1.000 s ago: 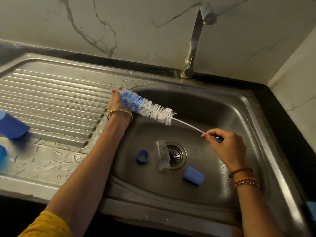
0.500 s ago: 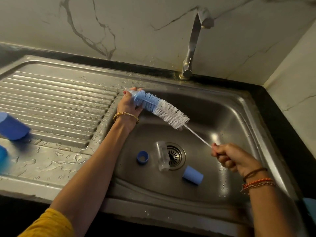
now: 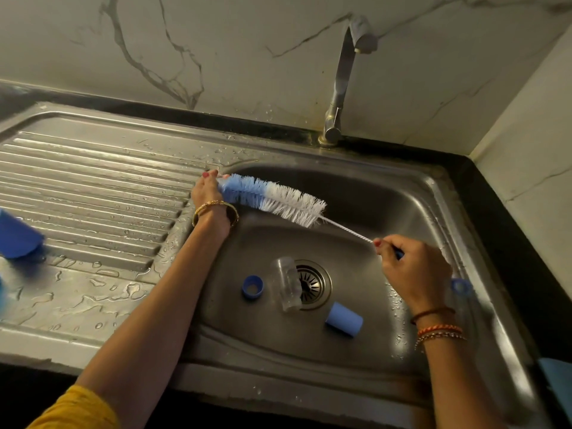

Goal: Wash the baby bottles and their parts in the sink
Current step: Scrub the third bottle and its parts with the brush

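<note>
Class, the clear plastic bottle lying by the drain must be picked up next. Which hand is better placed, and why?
Probably the left hand: it only pinches the bristle tip of the blue-and-white bottle brush. The right hand grips the handle, so it should keep scrubbing control. The clear plastic bottle lies between both.

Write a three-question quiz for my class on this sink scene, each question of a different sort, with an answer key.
1. True or false: the clear bottle stands upright in the sink.
2. Which hand grips the handle end of the bottle brush? A) left hand B) right hand
3. Fill in: the blue ring lies to the ___ of the clear bottle in the picture.

Key
1. False: it lies on its side, beside the drain.
2. B; the left hand holds the bristle tip.
3. Left; the blue cap lies to the right of the bottle.
</note>
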A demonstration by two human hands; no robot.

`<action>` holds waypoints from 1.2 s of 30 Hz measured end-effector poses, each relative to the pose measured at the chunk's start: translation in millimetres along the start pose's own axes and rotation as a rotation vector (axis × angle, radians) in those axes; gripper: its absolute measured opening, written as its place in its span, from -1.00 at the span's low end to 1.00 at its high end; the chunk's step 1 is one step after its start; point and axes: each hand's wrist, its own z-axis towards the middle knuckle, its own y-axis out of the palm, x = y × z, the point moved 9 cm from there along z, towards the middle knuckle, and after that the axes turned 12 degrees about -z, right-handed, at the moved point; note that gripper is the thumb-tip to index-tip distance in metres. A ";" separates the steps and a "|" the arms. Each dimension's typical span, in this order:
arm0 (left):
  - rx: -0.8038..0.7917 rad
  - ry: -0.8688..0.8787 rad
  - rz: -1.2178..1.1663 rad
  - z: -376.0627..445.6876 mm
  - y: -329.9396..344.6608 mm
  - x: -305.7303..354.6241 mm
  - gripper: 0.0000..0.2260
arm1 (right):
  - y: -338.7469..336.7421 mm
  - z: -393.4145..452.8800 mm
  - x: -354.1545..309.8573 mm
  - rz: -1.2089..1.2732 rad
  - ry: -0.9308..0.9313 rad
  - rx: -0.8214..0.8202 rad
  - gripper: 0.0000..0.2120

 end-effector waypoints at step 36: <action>-0.246 -0.066 -0.594 -0.6 15.0 14.4 -0.81 | 79.4 -36.7 13.6 0.617 0.526 -0.988 -0.60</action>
